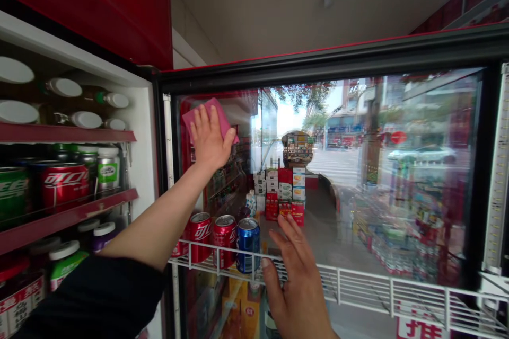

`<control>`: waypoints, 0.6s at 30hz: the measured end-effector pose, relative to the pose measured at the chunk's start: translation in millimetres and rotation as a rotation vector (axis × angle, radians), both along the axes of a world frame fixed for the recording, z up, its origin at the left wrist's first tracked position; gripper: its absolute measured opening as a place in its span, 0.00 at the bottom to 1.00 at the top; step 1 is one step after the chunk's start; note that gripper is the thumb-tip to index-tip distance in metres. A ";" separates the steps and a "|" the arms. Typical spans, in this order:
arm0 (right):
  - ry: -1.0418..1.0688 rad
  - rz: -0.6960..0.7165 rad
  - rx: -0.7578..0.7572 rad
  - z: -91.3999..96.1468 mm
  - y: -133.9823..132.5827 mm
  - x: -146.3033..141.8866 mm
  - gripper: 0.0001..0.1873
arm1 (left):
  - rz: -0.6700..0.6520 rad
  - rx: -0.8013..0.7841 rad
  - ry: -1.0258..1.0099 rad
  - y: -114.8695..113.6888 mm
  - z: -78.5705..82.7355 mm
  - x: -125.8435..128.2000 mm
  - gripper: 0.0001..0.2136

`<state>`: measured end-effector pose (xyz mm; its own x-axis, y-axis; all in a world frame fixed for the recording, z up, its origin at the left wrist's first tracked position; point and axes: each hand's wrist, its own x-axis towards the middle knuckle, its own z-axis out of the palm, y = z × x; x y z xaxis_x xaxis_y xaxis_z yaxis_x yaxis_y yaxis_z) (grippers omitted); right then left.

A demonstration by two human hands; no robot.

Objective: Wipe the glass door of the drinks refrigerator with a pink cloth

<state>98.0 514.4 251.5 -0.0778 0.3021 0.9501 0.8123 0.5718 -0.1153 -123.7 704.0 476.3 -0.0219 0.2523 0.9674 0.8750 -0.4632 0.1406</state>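
Above, a pink cloth (pixel 217 116) lies flat against the upper-left glass of the open cooler door (pixel 358 169), pressed by the left hand (pixel 209 140) (fingers spread). Lower, the right hand (pixel 296 280), open-palmed, rests at the white wire rack (pixel 358 288) beside three cans (pixel 225 241).

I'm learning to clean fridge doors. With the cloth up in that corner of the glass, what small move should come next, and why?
Probably sweep the left hand and its pink cloth rightward along the top of the glass. The cloth sits pressed at the upper left corner, most of the pane lies to its right, and the right hand braces the door.
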 end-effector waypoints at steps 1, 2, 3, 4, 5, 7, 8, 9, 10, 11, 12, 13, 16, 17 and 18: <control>-0.003 -0.001 0.006 0.9 -0.3 -2.3 0.24 | -0.016 0.027 0.095 -4.2 -3.6 12.7 0.45; -0.005 -0.002 0.012 2.0 -0.7 -4.8 0.24 | -0.037 0.052 0.223 -8.5 -9.8 23.8 0.44; -0.008 -0.003 0.018 3.1 -1.1 -7.4 0.24 | -0.061 0.076 0.364 -12.3 -17.4 32.2 0.43; -0.011 -0.004 0.022 4.2 -1.6 -9.9 0.24 | -0.080 0.095 0.495 -15.3 -25.6 37.0 0.42; -0.014 -0.006 0.024 5.2 -2.1 -12.1 0.24 | -0.093 0.106 0.597 -17.0 -33.2 37.6 0.41; -0.023 -0.012 0.020 6.6 -3.2 -15.1 0.24 | -0.090 0.099 0.679 -16.5 -43.9 26.0 0.40; -0.026 -0.014 0.018 6.8 -3.7 -15.9 0.24 | -0.077 0.084 0.651 -14.3 -46.1 15.1 0.40; -0.026 -0.016 0.017 6.6 -4.2 -16.2 0.24 | -0.059 0.065 0.583 -11.0 -46.0 2.0 0.40; -0.023 -0.018 0.017 6.0 -4.5 -16.0 0.24 | -0.040 0.047 0.484 -6.9 -43.9 -11.7 0.40; -0.016 -0.023 0.017 5.0 -4.5 -15.4 0.24 | -0.023 0.033 0.360 -2.5 -40.1 -24.8 0.40; -0.008 -0.029 0.017 3.5 -4.1 -14.6 0.24 | -0.008 0.025 0.229 2.0 -34.9 -35.9 0.41; 0.000 -0.037 0.017 1.5 -3.3 -13.5 0.23 | 0.003 0.017 0.110 6.1 -28.9 -43.9 0.41; 0.014 -0.068 0.006 -6.9 2.4 -9.4 0.23 | 0.023 -0.001 -0.156 13.5 -10.2 -44.1 0.43; 0.006 -0.076 0.003 -10.4 5.0 -8.2 0.23 | 0.023 0.003 -0.209 13.7 -5.1 -36.1 0.44; -0.008 -0.084 -0.001 -14.0 7.8 -7.3 0.24 | 0.017 0.018 -0.232 12.7 -1.1 -24.9 0.44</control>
<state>90.6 522.2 237.5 -0.0597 0.3092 0.9491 0.8584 0.5012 -0.1093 -148.6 716.7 475.2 -0.2484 0.2329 0.9402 0.8277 -0.4533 0.3309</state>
